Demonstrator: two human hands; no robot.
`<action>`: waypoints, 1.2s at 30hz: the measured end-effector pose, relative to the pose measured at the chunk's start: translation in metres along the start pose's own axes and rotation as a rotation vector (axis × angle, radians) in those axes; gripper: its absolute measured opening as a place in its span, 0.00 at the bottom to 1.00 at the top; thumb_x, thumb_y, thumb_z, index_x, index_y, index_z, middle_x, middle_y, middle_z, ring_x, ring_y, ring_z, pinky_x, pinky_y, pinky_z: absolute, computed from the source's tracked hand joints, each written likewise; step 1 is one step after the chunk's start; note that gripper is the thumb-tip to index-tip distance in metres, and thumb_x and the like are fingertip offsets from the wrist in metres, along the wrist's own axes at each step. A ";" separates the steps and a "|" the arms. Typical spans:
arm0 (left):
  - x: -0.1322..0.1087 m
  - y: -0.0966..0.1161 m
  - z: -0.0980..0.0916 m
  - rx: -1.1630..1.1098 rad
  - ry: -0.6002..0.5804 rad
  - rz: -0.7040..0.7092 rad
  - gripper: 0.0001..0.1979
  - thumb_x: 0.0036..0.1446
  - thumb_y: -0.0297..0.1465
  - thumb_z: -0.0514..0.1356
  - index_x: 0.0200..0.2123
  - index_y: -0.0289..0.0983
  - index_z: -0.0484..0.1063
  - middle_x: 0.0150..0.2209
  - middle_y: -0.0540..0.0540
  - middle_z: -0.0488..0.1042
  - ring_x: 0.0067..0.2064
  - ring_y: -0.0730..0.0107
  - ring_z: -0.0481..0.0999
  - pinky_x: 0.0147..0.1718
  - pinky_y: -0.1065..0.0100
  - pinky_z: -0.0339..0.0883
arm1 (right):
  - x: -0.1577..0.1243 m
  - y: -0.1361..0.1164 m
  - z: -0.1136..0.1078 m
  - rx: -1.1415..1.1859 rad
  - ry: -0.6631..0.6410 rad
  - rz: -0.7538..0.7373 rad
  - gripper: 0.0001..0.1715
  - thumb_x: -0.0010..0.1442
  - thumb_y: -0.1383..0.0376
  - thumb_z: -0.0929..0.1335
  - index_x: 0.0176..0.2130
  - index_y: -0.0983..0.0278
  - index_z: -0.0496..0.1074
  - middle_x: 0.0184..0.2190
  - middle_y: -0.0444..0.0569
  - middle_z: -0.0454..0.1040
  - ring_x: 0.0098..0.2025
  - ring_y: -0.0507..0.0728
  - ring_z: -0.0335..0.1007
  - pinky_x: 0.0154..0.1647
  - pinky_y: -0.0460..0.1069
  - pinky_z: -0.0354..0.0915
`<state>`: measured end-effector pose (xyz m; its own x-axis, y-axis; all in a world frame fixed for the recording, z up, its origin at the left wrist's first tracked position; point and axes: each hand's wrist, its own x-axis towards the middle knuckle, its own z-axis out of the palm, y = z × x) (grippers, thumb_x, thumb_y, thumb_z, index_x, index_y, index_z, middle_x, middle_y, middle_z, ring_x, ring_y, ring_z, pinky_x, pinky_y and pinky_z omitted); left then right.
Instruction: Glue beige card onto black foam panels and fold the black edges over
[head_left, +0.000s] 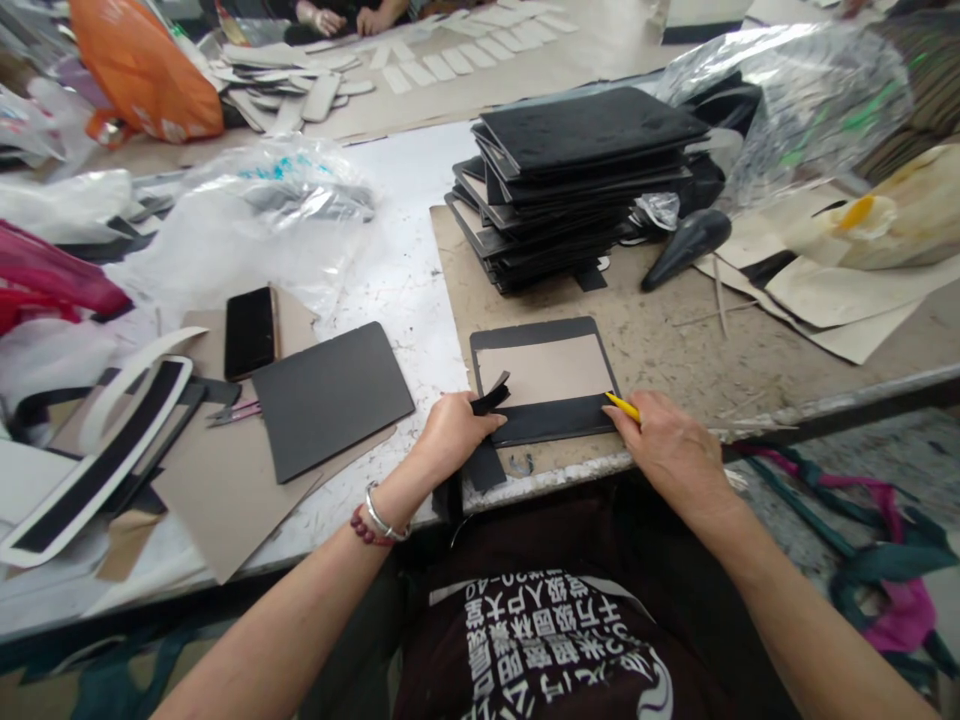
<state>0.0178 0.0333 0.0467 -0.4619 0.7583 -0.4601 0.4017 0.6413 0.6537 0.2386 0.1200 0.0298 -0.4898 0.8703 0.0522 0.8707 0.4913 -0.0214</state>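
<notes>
A dark flat panel (540, 418) with a beige strip (547, 368) across its middle lies near the table's front edge. At the panel's left side, my left hand (457, 432) is closed on some black strips (491, 396), whose ends stick up past the fingers. My right hand (664, 440) grips a yellow pointed tool (622, 406), its tip resting at the panel's right edge; whether it is a pen or an awl does not show. Below my left hand a small black piece (486, 468) lies on the table edge.
Behind the panel rises a stack of black panels (592, 130), with a dark pointed object (686, 248) beside it. To the left lie a grey panel (334, 400), a phone (250, 332) and snips (234, 412). Plastic bags (255, 220) and cut pieces surround them. Another person's hands (322, 20) are at the far table.
</notes>
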 end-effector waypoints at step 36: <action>-0.001 0.003 0.002 0.027 0.030 -0.016 0.06 0.45 0.31 0.64 0.24 0.34 0.72 0.18 0.51 0.69 0.21 0.72 0.65 0.21 0.70 0.52 | 0.001 -0.005 -0.002 -0.013 -0.028 0.038 0.12 0.62 0.60 0.62 0.33 0.65 0.67 0.32 0.51 0.72 0.28 0.56 0.68 0.24 0.48 0.49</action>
<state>0.0209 0.0346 0.0480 -0.4919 0.7440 -0.4522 0.4146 0.6569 0.6298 0.2342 0.1180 0.0321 -0.4568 0.8892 0.0232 0.8893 0.4571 -0.0100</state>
